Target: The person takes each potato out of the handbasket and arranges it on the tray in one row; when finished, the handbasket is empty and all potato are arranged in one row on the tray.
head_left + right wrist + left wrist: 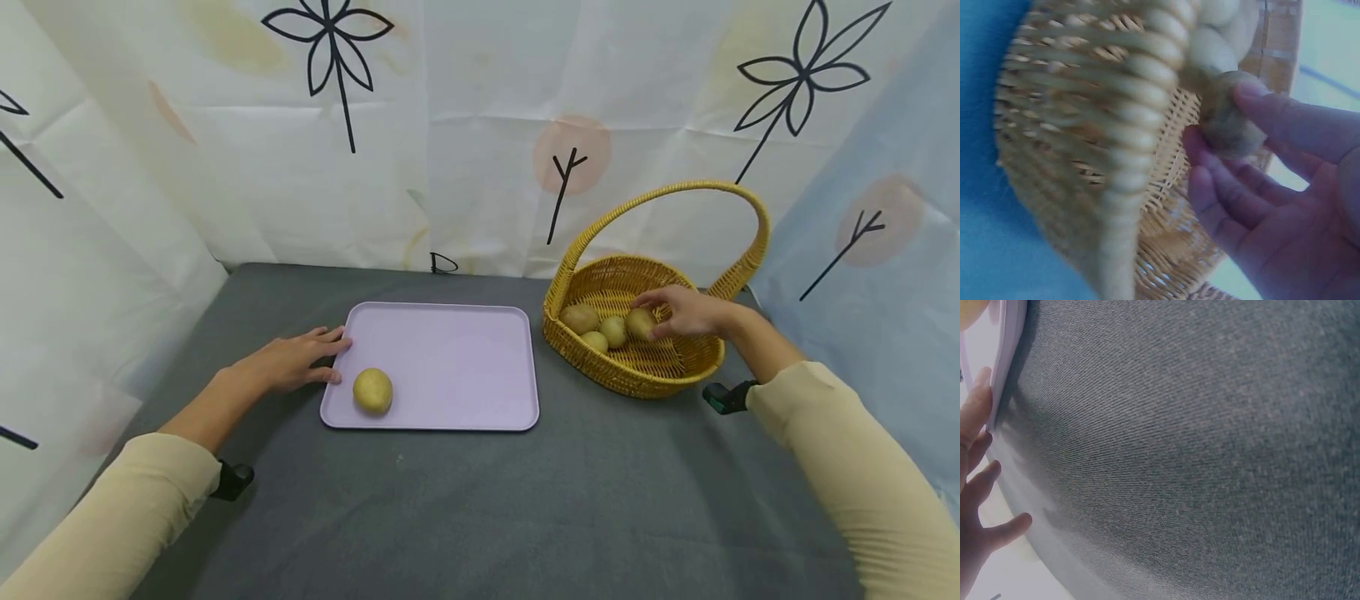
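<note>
My right hand [684, 312] reaches into the yellow wicker basket [637, 385] and pinches a potato [641, 323] between thumb and fingers. The right wrist view shows the same potato [1229, 119] in the grip, near the basket's rim. Several other potatoes [581, 318] lie in the basket's left part, beside the held one. My left hand [296, 360] rests at the left edge of a pale purple tray [450, 367], its fingers spread and touching the rim. One potato [372, 391] lies on the tray, just right of that hand.
The basket's tall arched handle [667, 190] rises over it, close to my right hand. A dark grey cloth [465, 500] covers the table. Behind and at both sides hang white printed curtains [480, 167].
</note>
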`<state>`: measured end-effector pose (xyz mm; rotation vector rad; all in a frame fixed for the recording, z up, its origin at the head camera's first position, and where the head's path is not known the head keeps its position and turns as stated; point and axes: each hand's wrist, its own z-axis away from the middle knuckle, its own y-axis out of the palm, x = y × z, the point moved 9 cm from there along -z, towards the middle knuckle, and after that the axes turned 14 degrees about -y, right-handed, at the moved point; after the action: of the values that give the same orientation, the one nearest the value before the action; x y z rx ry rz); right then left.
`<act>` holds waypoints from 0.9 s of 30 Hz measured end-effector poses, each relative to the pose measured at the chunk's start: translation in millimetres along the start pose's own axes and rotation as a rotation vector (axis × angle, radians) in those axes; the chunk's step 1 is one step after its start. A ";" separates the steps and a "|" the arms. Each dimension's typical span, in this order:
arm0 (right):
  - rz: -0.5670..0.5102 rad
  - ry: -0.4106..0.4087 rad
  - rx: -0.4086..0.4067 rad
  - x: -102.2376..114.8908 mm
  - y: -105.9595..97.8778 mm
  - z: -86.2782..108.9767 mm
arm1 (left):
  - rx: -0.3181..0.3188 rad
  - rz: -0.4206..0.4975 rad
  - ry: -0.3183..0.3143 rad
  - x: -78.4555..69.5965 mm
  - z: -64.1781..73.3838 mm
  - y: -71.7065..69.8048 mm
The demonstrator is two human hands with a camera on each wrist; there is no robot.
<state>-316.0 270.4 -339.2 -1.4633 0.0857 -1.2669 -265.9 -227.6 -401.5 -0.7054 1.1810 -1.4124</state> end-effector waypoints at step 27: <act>-0.119 -0.386 -0.124 111.8 37.7 -12.1 | 0.006 0.014 0.005 1.3 -2.4 1.8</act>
<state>-256.7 175.5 -299.6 -1.8183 -0.1857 -1.0654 -267.8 -228.0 -404.2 -0.6881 1.1829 -1.4066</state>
